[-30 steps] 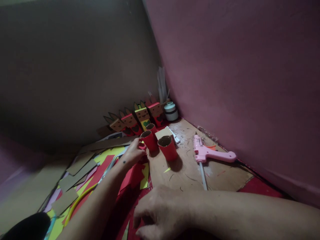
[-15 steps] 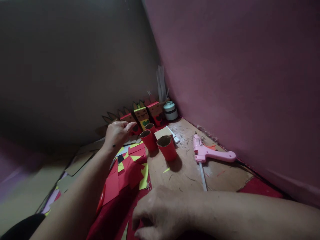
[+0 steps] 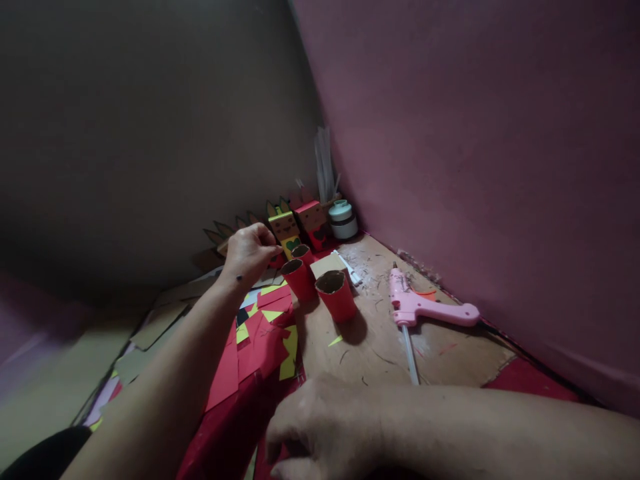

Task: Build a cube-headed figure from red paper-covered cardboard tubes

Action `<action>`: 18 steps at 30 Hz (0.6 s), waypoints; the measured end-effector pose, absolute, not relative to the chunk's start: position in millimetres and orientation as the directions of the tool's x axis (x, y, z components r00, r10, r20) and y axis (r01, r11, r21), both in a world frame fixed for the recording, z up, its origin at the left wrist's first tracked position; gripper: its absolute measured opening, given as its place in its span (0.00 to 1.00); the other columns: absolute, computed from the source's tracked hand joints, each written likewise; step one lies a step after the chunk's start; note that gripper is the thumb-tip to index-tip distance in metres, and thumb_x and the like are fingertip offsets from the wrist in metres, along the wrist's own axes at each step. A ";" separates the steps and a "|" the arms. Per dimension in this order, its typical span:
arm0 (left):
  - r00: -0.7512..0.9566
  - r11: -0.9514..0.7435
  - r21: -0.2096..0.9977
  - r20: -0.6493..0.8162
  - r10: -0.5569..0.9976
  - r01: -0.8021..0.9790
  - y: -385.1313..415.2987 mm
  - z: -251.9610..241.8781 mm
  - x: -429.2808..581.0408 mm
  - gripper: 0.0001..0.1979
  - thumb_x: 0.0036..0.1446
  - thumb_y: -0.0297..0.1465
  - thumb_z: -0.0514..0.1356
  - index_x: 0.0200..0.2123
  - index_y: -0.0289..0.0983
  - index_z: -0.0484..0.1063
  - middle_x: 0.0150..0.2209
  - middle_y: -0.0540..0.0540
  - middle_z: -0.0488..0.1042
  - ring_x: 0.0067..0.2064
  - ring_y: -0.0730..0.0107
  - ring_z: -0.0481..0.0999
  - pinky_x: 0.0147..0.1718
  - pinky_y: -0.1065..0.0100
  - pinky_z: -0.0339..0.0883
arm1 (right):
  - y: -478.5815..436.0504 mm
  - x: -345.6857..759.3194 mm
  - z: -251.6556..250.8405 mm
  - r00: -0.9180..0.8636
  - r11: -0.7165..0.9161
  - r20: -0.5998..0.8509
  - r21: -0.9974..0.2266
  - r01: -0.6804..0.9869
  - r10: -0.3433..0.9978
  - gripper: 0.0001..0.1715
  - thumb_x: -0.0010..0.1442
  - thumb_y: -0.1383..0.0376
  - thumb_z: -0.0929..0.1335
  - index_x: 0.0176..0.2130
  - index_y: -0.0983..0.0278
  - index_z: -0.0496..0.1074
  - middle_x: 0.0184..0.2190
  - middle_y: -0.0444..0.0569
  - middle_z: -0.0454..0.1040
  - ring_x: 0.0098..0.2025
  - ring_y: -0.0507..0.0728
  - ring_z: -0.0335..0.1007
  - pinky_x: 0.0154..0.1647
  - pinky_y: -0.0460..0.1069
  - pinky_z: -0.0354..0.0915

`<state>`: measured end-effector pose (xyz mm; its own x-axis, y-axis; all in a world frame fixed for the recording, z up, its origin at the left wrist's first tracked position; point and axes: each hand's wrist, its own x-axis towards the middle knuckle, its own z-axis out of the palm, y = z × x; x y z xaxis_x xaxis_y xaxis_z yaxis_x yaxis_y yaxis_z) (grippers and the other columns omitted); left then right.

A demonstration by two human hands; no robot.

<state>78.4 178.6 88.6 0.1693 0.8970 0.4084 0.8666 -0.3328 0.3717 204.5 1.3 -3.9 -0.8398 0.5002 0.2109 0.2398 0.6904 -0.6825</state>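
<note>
My left hand [image 3: 251, 252] reaches to the back of the work surface, thumb and fingers pinched together in front of the box figures. Whatever it may hold is too small or hidden. Beside it stands a yellow box figure [image 3: 284, 227] with a green heart, then a red box figure [image 3: 311, 217]. Three red-covered cardboard tubes [image 3: 336, 300] stand upright to the right of that hand. My right hand [image 3: 320, 423] is low at the near edge, loosely curled, with thumb and fingers apart; nothing shows in it.
A pink glue gun [image 3: 417, 303] lies on the cardboard [image 3: 380, 360] at right, its glue stick pointing towards me. Red and yellow paper scraps [image 3: 255, 347] cover the left side. A lidded jar [image 3: 343, 220] and clear sticks [image 3: 324, 163] stand in the corner between walls.
My left hand has moved a little right and up, now covering more of the red figure behind it. My right hand has barely moved. The view has shifted slightly.
</note>
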 end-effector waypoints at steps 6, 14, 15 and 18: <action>0.393 -0.424 0.158 0.194 0.899 0.892 190.4 86.9 89.7 0.15 0.41 0.33 0.66 0.36 0.43 0.83 0.25 0.52 0.75 0.29 0.67 0.74 0.28 0.70 0.62 | 3.2 201.9 -12.1 -0.838 0.699 0.235 -0.680 0.221 0.493 0.17 0.60 0.65 0.66 0.45 0.70 0.79 0.37 0.50 0.81 0.39 0.53 0.74 0.41 0.43 0.66; 0.399 -0.396 -0.045 0.098 0.912 0.917 200.0 77.5 90.8 0.09 0.45 0.31 0.58 0.24 0.45 0.81 0.26 0.49 0.78 0.29 0.63 0.74 0.27 0.67 0.56 | 5.3 203.0 -20.7 -0.812 0.696 0.304 -0.699 0.164 0.497 0.14 0.60 0.64 0.66 0.42 0.66 0.78 0.35 0.46 0.78 0.36 0.51 0.70 0.38 0.43 0.65; 0.396 -0.393 -0.048 0.101 0.913 0.918 199.6 78.6 90.3 0.10 0.46 0.31 0.58 0.25 0.44 0.81 0.27 0.48 0.78 0.30 0.63 0.75 0.27 0.67 0.57 | 5.2 203.5 -19.4 -0.816 0.691 0.293 -0.703 0.170 0.498 0.14 0.60 0.64 0.66 0.42 0.66 0.78 0.34 0.46 0.78 0.36 0.51 0.70 0.38 0.43 0.65; 0.382 -0.380 -0.043 0.127 0.915 0.924 199.4 83.3 90.9 0.10 0.46 0.31 0.58 0.27 0.44 0.81 0.28 0.48 0.79 0.32 0.63 0.75 0.28 0.67 0.57 | 4.7 204.0 -18.3 -0.811 0.699 0.312 -0.698 0.157 0.494 0.14 0.59 0.65 0.66 0.42 0.66 0.78 0.35 0.46 0.78 0.37 0.51 0.70 0.39 0.43 0.65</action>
